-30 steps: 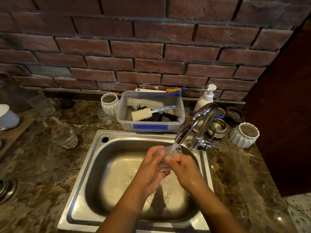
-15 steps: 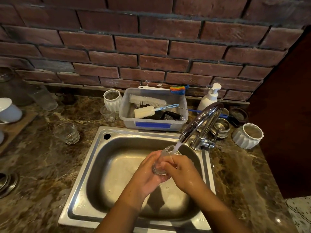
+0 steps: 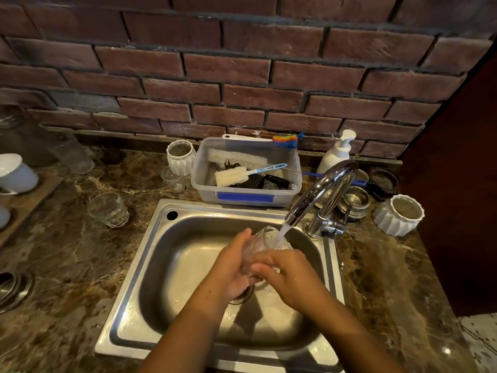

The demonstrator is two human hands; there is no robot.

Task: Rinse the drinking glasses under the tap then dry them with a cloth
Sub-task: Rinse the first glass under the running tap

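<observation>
1. Both hands are together over the steel sink (image 3: 172,265), clamped on one clear drinking glass (image 3: 262,239). The left hand (image 3: 231,270) wraps its side from the left, and the right hand (image 3: 291,275) curls its fingers over the lower part from the right.
2. The drinking glass is tilted, with its mouth turned up and back towards the tap (image 3: 322,189). It is held above the basin, not resting on it.
3. A stream of water (image 3: 281,234) runs from the spout and strikes the glass at its rim, near the right hand's fingers.
4. On the marbled bench (image 3: 67,265), left of the sink, a faceted glass (image 3: 109,210) stands upright, well apart from the hands.
5. A smaller glass (image 3: 174,180) stands behind the sink's back left corner, just beside a white ribbed pot (image 3: 180,157) and a clear plastic tub (image 3: 204,192).
6. The tub holds a sponge bottle brush (image 3: 231,176) with a blue handle and a long bristle brush (image 3: 236,158). A rainbow-coloured brush (image 3: 286,140) lies along its back rim.
7. A soap pump bottle (image 3: 337,154) stands behind the tap, against the brick wall (image 3: 242,76).
8. Stacked steel bowls (image 3: 353,201) sit just right of the tap's base, and a second ribbed pot (image 3: 399,215) stands further right.
9. At the left edge, a white cup (image 3: 16,173) sits on a wooden board (image 3: 32,195). A tall clear vessel (image 3: 72,157) behind it is too blurred to name.
</observation>
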